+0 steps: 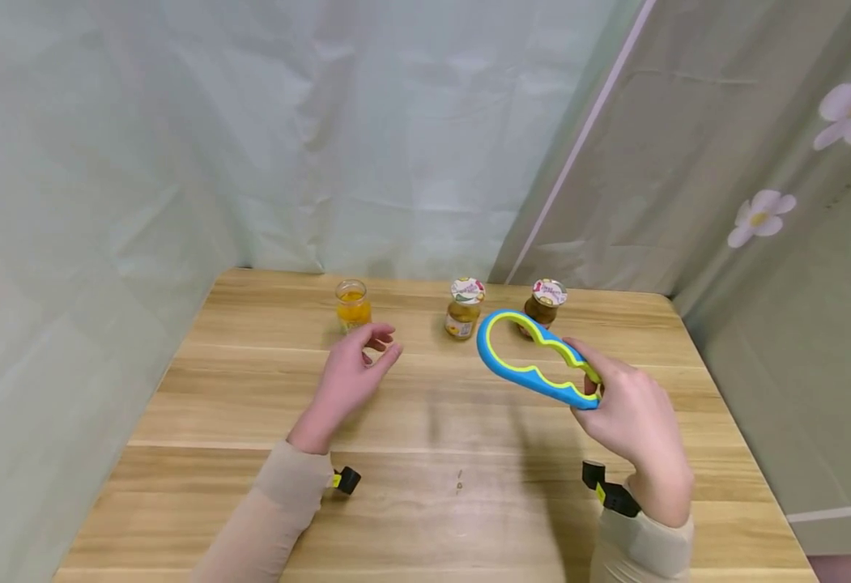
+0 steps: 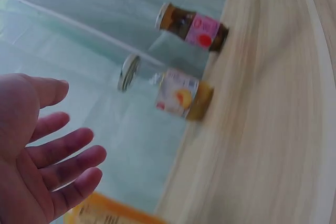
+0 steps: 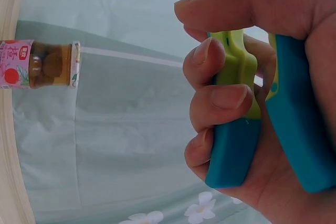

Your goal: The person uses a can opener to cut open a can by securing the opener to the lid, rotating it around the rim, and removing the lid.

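Observation:
My right hand (image 1: 632,409) grips a blue and lime-green jar opener (image 1: 501,368) by its two handles, fingers curled round one of them. The opener's loop points left, raised above the table, and partly covers a dark jar (image 1: 542,312) with a printed lid. My left hand (image 1: 352,372) holds nothing; its fingers are loosely bent, as the left wrist view also shows. Just beyond it stands a glass jar (image 1: 352,301) of orange contents with no lid visible on it, its lower part partly hidden. Between the hands, farther back, is a yellowish jar (image 1: 461,312) with a printed lid.
The wooden table (image 1: 425,518) carries the jars in a row near its back edge. Behind it hangs a pale curtain (image 1: 396,146), with printed flowers at the right. A small black device sits at each wrist.

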A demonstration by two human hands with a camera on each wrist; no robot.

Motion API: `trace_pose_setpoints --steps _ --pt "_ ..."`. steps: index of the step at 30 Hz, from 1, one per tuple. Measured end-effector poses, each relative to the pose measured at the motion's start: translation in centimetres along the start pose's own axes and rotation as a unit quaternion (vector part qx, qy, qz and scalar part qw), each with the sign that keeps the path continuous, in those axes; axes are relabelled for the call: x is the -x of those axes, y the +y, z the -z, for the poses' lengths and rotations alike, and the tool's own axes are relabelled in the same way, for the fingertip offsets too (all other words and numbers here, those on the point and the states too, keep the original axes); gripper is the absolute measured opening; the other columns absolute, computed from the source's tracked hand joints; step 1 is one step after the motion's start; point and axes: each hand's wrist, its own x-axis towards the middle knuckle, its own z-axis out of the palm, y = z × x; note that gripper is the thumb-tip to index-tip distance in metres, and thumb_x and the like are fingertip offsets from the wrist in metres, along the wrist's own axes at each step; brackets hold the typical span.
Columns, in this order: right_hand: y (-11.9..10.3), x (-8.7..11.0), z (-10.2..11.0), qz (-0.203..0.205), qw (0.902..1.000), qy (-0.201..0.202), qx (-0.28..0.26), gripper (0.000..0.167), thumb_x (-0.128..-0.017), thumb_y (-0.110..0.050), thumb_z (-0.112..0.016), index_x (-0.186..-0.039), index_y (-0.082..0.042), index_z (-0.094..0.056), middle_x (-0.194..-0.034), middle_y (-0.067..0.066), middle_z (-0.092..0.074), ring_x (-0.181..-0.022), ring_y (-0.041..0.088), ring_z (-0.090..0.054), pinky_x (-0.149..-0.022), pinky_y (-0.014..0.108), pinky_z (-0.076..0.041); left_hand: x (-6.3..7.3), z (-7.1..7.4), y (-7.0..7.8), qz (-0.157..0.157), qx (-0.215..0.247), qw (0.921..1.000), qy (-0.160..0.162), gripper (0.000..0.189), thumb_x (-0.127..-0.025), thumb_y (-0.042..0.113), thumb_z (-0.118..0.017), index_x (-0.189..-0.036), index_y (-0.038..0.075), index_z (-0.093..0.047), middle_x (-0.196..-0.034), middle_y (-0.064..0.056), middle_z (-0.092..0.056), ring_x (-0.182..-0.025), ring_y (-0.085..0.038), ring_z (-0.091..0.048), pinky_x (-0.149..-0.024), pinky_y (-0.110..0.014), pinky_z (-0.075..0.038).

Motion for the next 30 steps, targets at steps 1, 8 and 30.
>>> trace_pose_setpoints --steps 1,8,30 --pt "0.0 0.0 0.1 0.0 1.0 0.001 0.001 0.08 -0.072 0.0 -0.078 -0.146 -0.027 -0.065 -0.076 -0.009 -0.057 -0.059 0.013 -0.045 -0.05 0.033 -0.035 -0.2 -0.5 0.2 0.002 0.009 1.0 0.0 0.036 -0.103 0.026 -0.076 -0.132 0.007 -0.069 -0.119 -0.008 -0.073 -0.107 -0.029 -0.068 -0.082 -0.046 -0.056" --pt "0.3 0.0 0.1 0.01 0.9999 0.012 -0.001 0.081 -0.072 0.001 -0.079 -0.147 -0.027 -0.065 -0.076 -0.01 -0.057 -0.059 0.012 -0.045 -0.051 0.032 -0.036 -2.0 -4.1 0.8 0.047 0.063 0.9969 -0.009 0.061 -0.101 0.029 -0.077 -0.152 0.007 -0.051 -0.146 -0.009 -0.058 -0.12 -0.029 -0.062 -0.095 -0.048 -0.054" --pt "0.7 0.3 0.3 0.015 0.9993 0.034 -0.004 0.082 -0.069 0.004 -0.079 -0.144 -0.025 -0.067 -0.075 -0.011 -0.055 -0.061 0.011 -0.047 -0.052 0.031 -0.037 -8.0 -12.7 -0.7 0.115 0.065 0.9912 -0.002 0.103 -0.086 0.035 -0.092 -0.167 0.019 -0.03 -0.169 -0.006 -0.039 -0.153 -0.033 -0.039 -0.122 -0.058 -0.034"
